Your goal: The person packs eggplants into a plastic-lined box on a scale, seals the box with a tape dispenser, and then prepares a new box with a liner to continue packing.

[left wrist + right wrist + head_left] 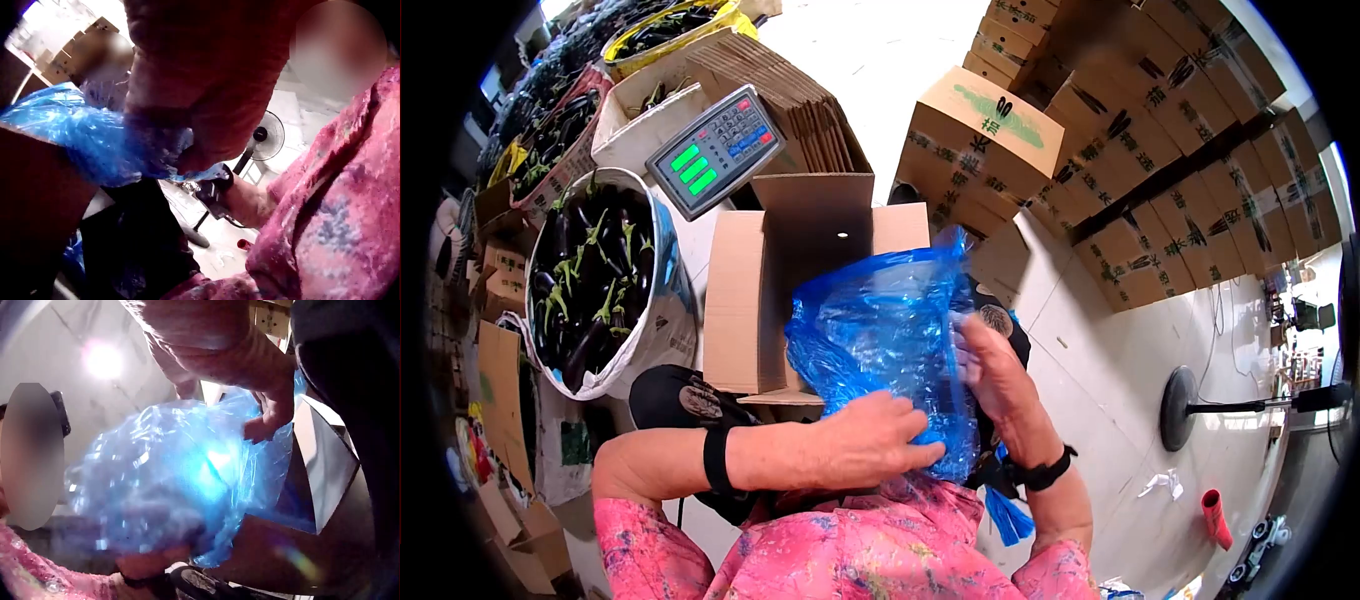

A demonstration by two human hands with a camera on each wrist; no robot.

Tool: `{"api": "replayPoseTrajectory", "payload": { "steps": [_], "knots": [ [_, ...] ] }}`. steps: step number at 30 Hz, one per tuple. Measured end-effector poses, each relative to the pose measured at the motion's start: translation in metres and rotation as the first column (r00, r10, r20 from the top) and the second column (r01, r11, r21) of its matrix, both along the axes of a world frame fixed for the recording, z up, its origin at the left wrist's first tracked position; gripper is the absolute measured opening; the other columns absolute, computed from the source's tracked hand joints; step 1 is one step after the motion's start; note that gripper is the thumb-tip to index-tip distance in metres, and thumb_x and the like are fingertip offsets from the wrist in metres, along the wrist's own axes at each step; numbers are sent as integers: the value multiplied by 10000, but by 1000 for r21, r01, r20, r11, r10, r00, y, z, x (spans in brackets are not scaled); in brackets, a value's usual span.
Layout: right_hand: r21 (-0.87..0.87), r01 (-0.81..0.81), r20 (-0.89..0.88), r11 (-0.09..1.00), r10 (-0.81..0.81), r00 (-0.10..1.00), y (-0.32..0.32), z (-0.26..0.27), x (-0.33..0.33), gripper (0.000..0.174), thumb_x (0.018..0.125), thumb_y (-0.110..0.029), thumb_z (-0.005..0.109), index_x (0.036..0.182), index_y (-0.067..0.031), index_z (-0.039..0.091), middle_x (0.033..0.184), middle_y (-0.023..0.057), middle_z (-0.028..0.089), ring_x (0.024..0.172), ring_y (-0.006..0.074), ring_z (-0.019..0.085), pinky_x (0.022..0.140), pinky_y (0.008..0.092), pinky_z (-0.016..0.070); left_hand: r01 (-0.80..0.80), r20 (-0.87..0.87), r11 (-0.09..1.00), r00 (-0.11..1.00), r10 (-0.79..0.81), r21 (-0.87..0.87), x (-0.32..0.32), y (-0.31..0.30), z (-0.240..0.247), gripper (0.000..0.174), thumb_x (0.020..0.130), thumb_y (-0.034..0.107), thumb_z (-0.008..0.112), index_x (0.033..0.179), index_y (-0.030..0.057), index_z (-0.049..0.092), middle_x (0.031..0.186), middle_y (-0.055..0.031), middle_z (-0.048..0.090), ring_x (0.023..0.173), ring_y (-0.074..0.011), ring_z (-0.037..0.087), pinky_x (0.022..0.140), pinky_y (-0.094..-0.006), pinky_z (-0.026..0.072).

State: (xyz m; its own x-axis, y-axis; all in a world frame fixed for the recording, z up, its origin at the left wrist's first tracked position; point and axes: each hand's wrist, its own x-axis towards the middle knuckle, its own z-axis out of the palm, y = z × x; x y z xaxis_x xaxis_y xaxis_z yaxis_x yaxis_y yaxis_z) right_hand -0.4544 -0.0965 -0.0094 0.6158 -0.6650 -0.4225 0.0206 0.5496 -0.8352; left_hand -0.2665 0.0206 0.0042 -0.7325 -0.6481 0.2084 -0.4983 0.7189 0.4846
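A crumpled blue plastic bag (880, 340) hangs over the near edge of an open cardboard box (780, 290). My left hand (870, 440) grips the bag's lower part from the left, fingers curled into the plastic. From the right, my right hand (995, 375) holds the bag's side edge. In the right wrist view the blue bag (181, 481) glows against the light, with the right hand's fingers (269, 422) pinching its upper edge. The left wrist view has the bag (81, 140) bunched under the left hand (194, 100). The box's inside is hidden by the bag.
A metal tub of dark eggplants (595, 280) stands to the left, a digital scale (715, 150) behind the box. Stacked printed cartons (1140, 130) fill the right. More crates of eggplants (560, 120) sit at far left. A standing fan's base (1180, 408) is on the tiled floor.
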Motion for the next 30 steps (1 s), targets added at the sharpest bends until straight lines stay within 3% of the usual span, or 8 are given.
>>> {"api": "replayPoseTrajectory", "payload": {
  "steps": [4, 7, 10, 14, 18, 21, 25, 30],
  "knots": [
    [-112, -76, -70, 991, 68, 995, -8, -1, 16, 281, 944, -222, 675, 1141, -28, 626, 1011, -9, 668, 884, 64, 604, 777, 216, 497, 125, -16, 950, 992, -125, 288, -4, 24, -4, 330, 844, 212, 629, 1154, 100, 624, 866, -131, 577, 808, -330, 606, 677, -444, 488],
    [-126, 53, -61, 991, -61, 996, -5, -2, 23, 183, 891, -164, 726, 1022, -47, 673, 921, -14, 665, 844, 76, 590, 791, 231, 473, -89, -305, 879, 918, 255, 468, 3, 27, -3, 250, 871, 257, 668, 1026, 63, 650, 857, -152, 620, 803, -321, 626, 706, -429, 511],
    [-222, 81, -50, 972, -95, 994, 9, -4, 27, 166, 846, -152, 770, 954, -75, 671, 882, -24, 646, 819, 76, 569, 785, 236, 462, -300, -269, 437, 467, 842, 848, 22, 14, 21, 268, 897, 277, 706, 959, 26, 638, 819, -44, 607, 752, -138, 586, 696, -308, 504],
    [-459, 8, -113, 889, -68, 991, 34, 10, 44, 207, 809, -145, 802, 837, -66, 613, 840, -20, 608, 810, 74, 549, 757, 239, 459, -331, -264, 273, 71, 962, 903, 26, -24, 21, 370, 882, 270, 733, 1079, -9, 591, 904, -34, 620, 818, -106, 559, 749, -251, 468],
    [-665, -86, -144, 742, -14, 990, 42, 0, 48, 162, 865, -158, 764, 901, -70, 633, 835, -42, 573, 796, 56, 533, 738, 228, 450, 44, -376, 374, 142, 916, 927, 45, -53, -13, 192, 931, 181, 669, 1047, 38, 611, 967, -29, 639, 856, -101, 573, 772, -280, 499],
    [-409, 122, -96, 904, -175, 980, 30, -7, 31, 195, 1019, -207, 547, 923, -64, 639, 877, -20, 605, 789, 79, 556, 736, 251, 467, 144, -358, 369, -100, 929, 918, 62, -58, 9, 61, 990, 151, 577, 1002, 92, 589, 871, -10, 631, 769, -133, 610, 739, -323, 554],
    [-87, 494, 247, 865, -461, 852, -17, -15, 1, 151, 1016, -140, 544, 1116, -54, 618, 1049, 27, 659, 923, 119, 617, 858, 273, 521, 133, -490, 506, -136, 861, 852, 121, -54, 7, 120, 1003, 128, 551, 1099, 70, 596, 996, -30, 665, 845, -112, 658, 744, -288, 586],
    [4, 462, 346, 887, -435, 831, -93, -36, -64, 244, 1005, -93, 446, 1190, -20, 588, 1126, 97, 669, 1021, 210, 651, 904, 372, 552, -162, -391, 389, 22, 920, 907, 181, -37, 1, 218, 998, 140, 548, 1171, 27, 618, 1009, -16, 670, 860, -78, 633, 793, -246, 533]
  ]
}}
